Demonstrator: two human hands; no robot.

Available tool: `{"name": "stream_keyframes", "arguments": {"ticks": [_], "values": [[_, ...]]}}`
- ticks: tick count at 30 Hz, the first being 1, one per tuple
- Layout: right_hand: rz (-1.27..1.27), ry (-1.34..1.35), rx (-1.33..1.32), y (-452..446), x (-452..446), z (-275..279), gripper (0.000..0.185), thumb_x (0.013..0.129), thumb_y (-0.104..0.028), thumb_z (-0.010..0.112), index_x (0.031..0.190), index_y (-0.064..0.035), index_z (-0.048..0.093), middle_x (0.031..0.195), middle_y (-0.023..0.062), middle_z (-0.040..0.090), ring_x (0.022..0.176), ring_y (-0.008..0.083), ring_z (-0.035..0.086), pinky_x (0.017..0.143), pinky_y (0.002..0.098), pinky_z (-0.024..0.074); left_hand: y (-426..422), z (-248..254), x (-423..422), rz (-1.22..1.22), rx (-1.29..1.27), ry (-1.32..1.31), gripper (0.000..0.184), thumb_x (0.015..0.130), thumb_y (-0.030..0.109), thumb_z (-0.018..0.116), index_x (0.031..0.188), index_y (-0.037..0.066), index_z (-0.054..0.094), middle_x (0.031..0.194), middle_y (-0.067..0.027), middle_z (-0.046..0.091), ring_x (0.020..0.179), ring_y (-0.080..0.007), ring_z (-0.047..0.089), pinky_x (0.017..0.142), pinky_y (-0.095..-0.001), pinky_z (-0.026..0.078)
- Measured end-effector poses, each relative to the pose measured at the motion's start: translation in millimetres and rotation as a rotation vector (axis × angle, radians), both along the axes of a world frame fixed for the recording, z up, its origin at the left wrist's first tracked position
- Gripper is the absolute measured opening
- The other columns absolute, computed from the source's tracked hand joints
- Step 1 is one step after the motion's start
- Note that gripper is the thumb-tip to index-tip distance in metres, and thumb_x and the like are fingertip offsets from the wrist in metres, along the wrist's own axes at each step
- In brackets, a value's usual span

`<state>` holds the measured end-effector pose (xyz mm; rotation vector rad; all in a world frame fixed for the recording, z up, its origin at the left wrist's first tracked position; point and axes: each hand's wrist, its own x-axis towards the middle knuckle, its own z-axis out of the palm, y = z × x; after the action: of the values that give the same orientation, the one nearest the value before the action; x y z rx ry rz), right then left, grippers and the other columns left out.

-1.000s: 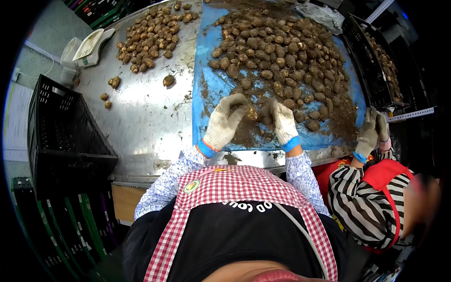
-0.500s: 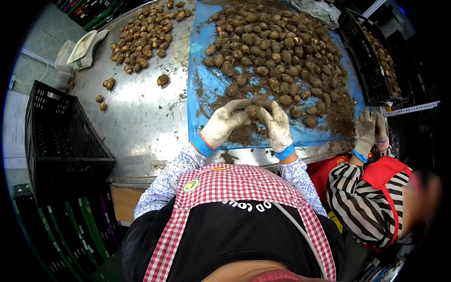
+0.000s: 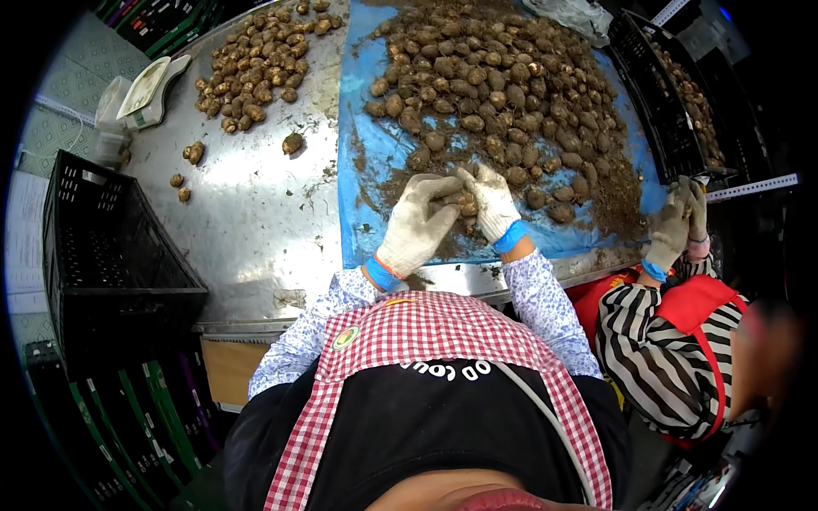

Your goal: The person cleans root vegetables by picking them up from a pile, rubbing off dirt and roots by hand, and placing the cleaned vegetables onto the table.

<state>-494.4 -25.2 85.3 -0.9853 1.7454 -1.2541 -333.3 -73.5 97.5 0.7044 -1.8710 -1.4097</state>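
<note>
Both my hands wear soiled white knit gloves and meet over the front of the blue sheet (image 3: 366,228). My left hand (image 3: 417,223) is closed, its fingers curled round a small brown taro (image 3: 467,203). From the other side my right hand (image 3: 496,206) pinches at the same taro, which the gloves mostly hide. Just beyond my hands spreads a big heap of soil-covered taros (image 3: 511,94), with loose dirt and root hairs around it. On the bare metal to the left sits a pile of cleaner taros (image 3: 256,68), with a single taro (image 3: 292,143) apart from it.
A black crate (image 3: 128,294) stands at the table's left edge, near a scale (image 3: 152,94). Another black crate (image 3: 656,102) with taros is on the right. A co-worker's gloved hands (image 3: 677,221) are close by at the right. Clear plastic (image 3: 571,19) lies at the far edge.
My hands have drawn closer together around the taro, and the left has turned so its back shows more. The co-worker's hands have risen slightly.
</note>
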Motion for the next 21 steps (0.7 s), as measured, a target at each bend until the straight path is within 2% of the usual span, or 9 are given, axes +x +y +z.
{"name": "stream_keyframes", "arguments": {"ticks": [3, 5, 8, 10, 11, 16, 17, 19, 21], "values": [[-0.002, -0.218, -0.035, 8, 0, -16, 0.047, 0.099, -0.043, 0.047, 0.112, 0.0007, 0.058, 0.071, 0.0095, 0.064, 0.053, 0.0172, 0.06, 0.046, 0.0276, 0.049, -7, -1, 6, 0.027, 0.25, 0.098, 0.034, 0.09, 0.003, 0.059, 0.123, -0.004, 0.053, 0.114, -0.0104, 0.058, 0.098, -0.0138, 0.058, 0.085, -0.0266, 0.049], [0.035, -0.334, -0.054, 19, 8, -11, 0.049, 0.1, -0.044, 0.045, 0.119, 0.0002, 0.057, 0.069, 0.0101, 0.064, 0.05, 0.017, 0.059, 0.046, 0.0272, 0.049, -9, -2, 8, 0.053, 0.214, 0.09, 0.034, 0.09, 0.003, 0.058, 0.123, -0.004, 0.053, 0.111, -0.0102, 0.059, 0.095, -0.0134, 0.058, 0.082, -0.0259, 0.05], [0.183, -0.185, -0.067, 20, 19, 22, 0.046, 0.1, -0.037, 0.048, 0.13, -0.0017, 0.051, 0.088, 0.0151, 0.069, 0.067, 0.0233, 0.068, 0.058, 0.0292, 0.0539, -11, -13, 4, 0.064, 0.136, 0.087, 0.033, 0.09, 0.003, 0.058, 0.122, -0.005, 0.053, 0.111, -0.011, 0.06, 0.092, -0.0132, 0.059, 0.08, -0.0256, 0.051], [0.105, 0.367, -0.351, 19, 19, 13, 0.042, 0.099, -0.032, 0.052, 0.13, -0.0024, 0.051, 0.099, 0.0155, 0.069, 0.083, 0.0247, 0.069, 0.071, 0.0308, 0.0558, -10, -12, -1, 0.053, 0.118, 0.075, 0.03, 0.09, 0.004, 0.058, 0.118, -0.005, 0.054, 0.11, -0.0119, 0.06, 0.092, -0.0148, 0.061, 0.08, -0.0262, 0.052], [0.095, 0.365, -0.359, 20, 17, 14, 0.042, 0.098, -0.03, 0.053, 0.129, -0.0021, 0.051, 0.102, 0.016, 0.068, 0.087, 0.025, 0.069, 0.074, 0.0311, 0.0553, -10, -8, -2, 0.049, 0.127, 0.057, 0.028, 0.09, 0.005, 0.058, 0.116, -0.005, 0.055, 0.108, -0.0125, 0.06, 0.094, -0.0164, 0.061, 0.08, -0.0268, 0.052], [0.209, 0.225, -0.211, 29, 21, 33, 0.043, 0.094, -0.024, 0.06, 0.129, -0.0013, 0.051, 0.116, 0.0168, 0.063, 0.103, 0.024, 0.065, 0.086, 0.0311, 0.0522, -18, 46, -7, 0.208, 0.339, -0.134, 0.023, 0.091, 0.012, 0.058, 0.108, -0.003, 0.061, 0.086, -0.0117, 0.068, 0.078, -0.018, 0.067, 0.061, -0.0254, 0.055], [0.214, 0.321, -0.463, 27, 25, 15, 0.043, 0.095, -0.023, 0.059, 0.131, -0.0012, 0.05, 0.119, 0.0155, 0.062, 0.101, 0.0199, 0.065, 0.081, 0.0275, 0.0533, -22, 35, -8, 0.2, 0.321, -0.098, 0.024, 0.091, 0.013, 0.058, 0.108, -0.002, 0.061, 0.087, -0.0118, 0.068, 0.079, -0.0189, 0.067, 0.064, -0.0257, 0.055], [0.166, 0.258, -0.366, 27, 26, 17, 0.042, 0.097, -0.025, 0.057, 0.131, -0.0007, 0.05, 0.12, 0.014, 0.062, 0.101, 0.0185, 0.065, 0.078, 0.0253, 0.0533, -26, 30, -7, 0.17, 0.307, -0.057, 0.026, 0.091, 0.015, 0.058, 0.11, -0.002, 0.062, 0.091, -0.0124, 0.068, 0.083, -0.0202, 0.067, 0.07, -0.0271, 0.055], [0.102, -0.045, -0.321, 25, 25, 15, 0.042, 0.096, -0.025, 0.057, 0.129, 0.0005, 0.051, 0.118, 0.0122, 0.062, 0.097, 0.0168, 0.064, 0.075, 0.024, 0.0527, -28, 35, -5, 0.124, 0.306, -0.048, 0.029, 0.091, 0.017, 0.058, 0.114, -0.001, 0.062, 0.1, -0.0135, 0.067, 0.089, -0.0212, 0.066, 0.076, -0.0294, 0.055]]}}
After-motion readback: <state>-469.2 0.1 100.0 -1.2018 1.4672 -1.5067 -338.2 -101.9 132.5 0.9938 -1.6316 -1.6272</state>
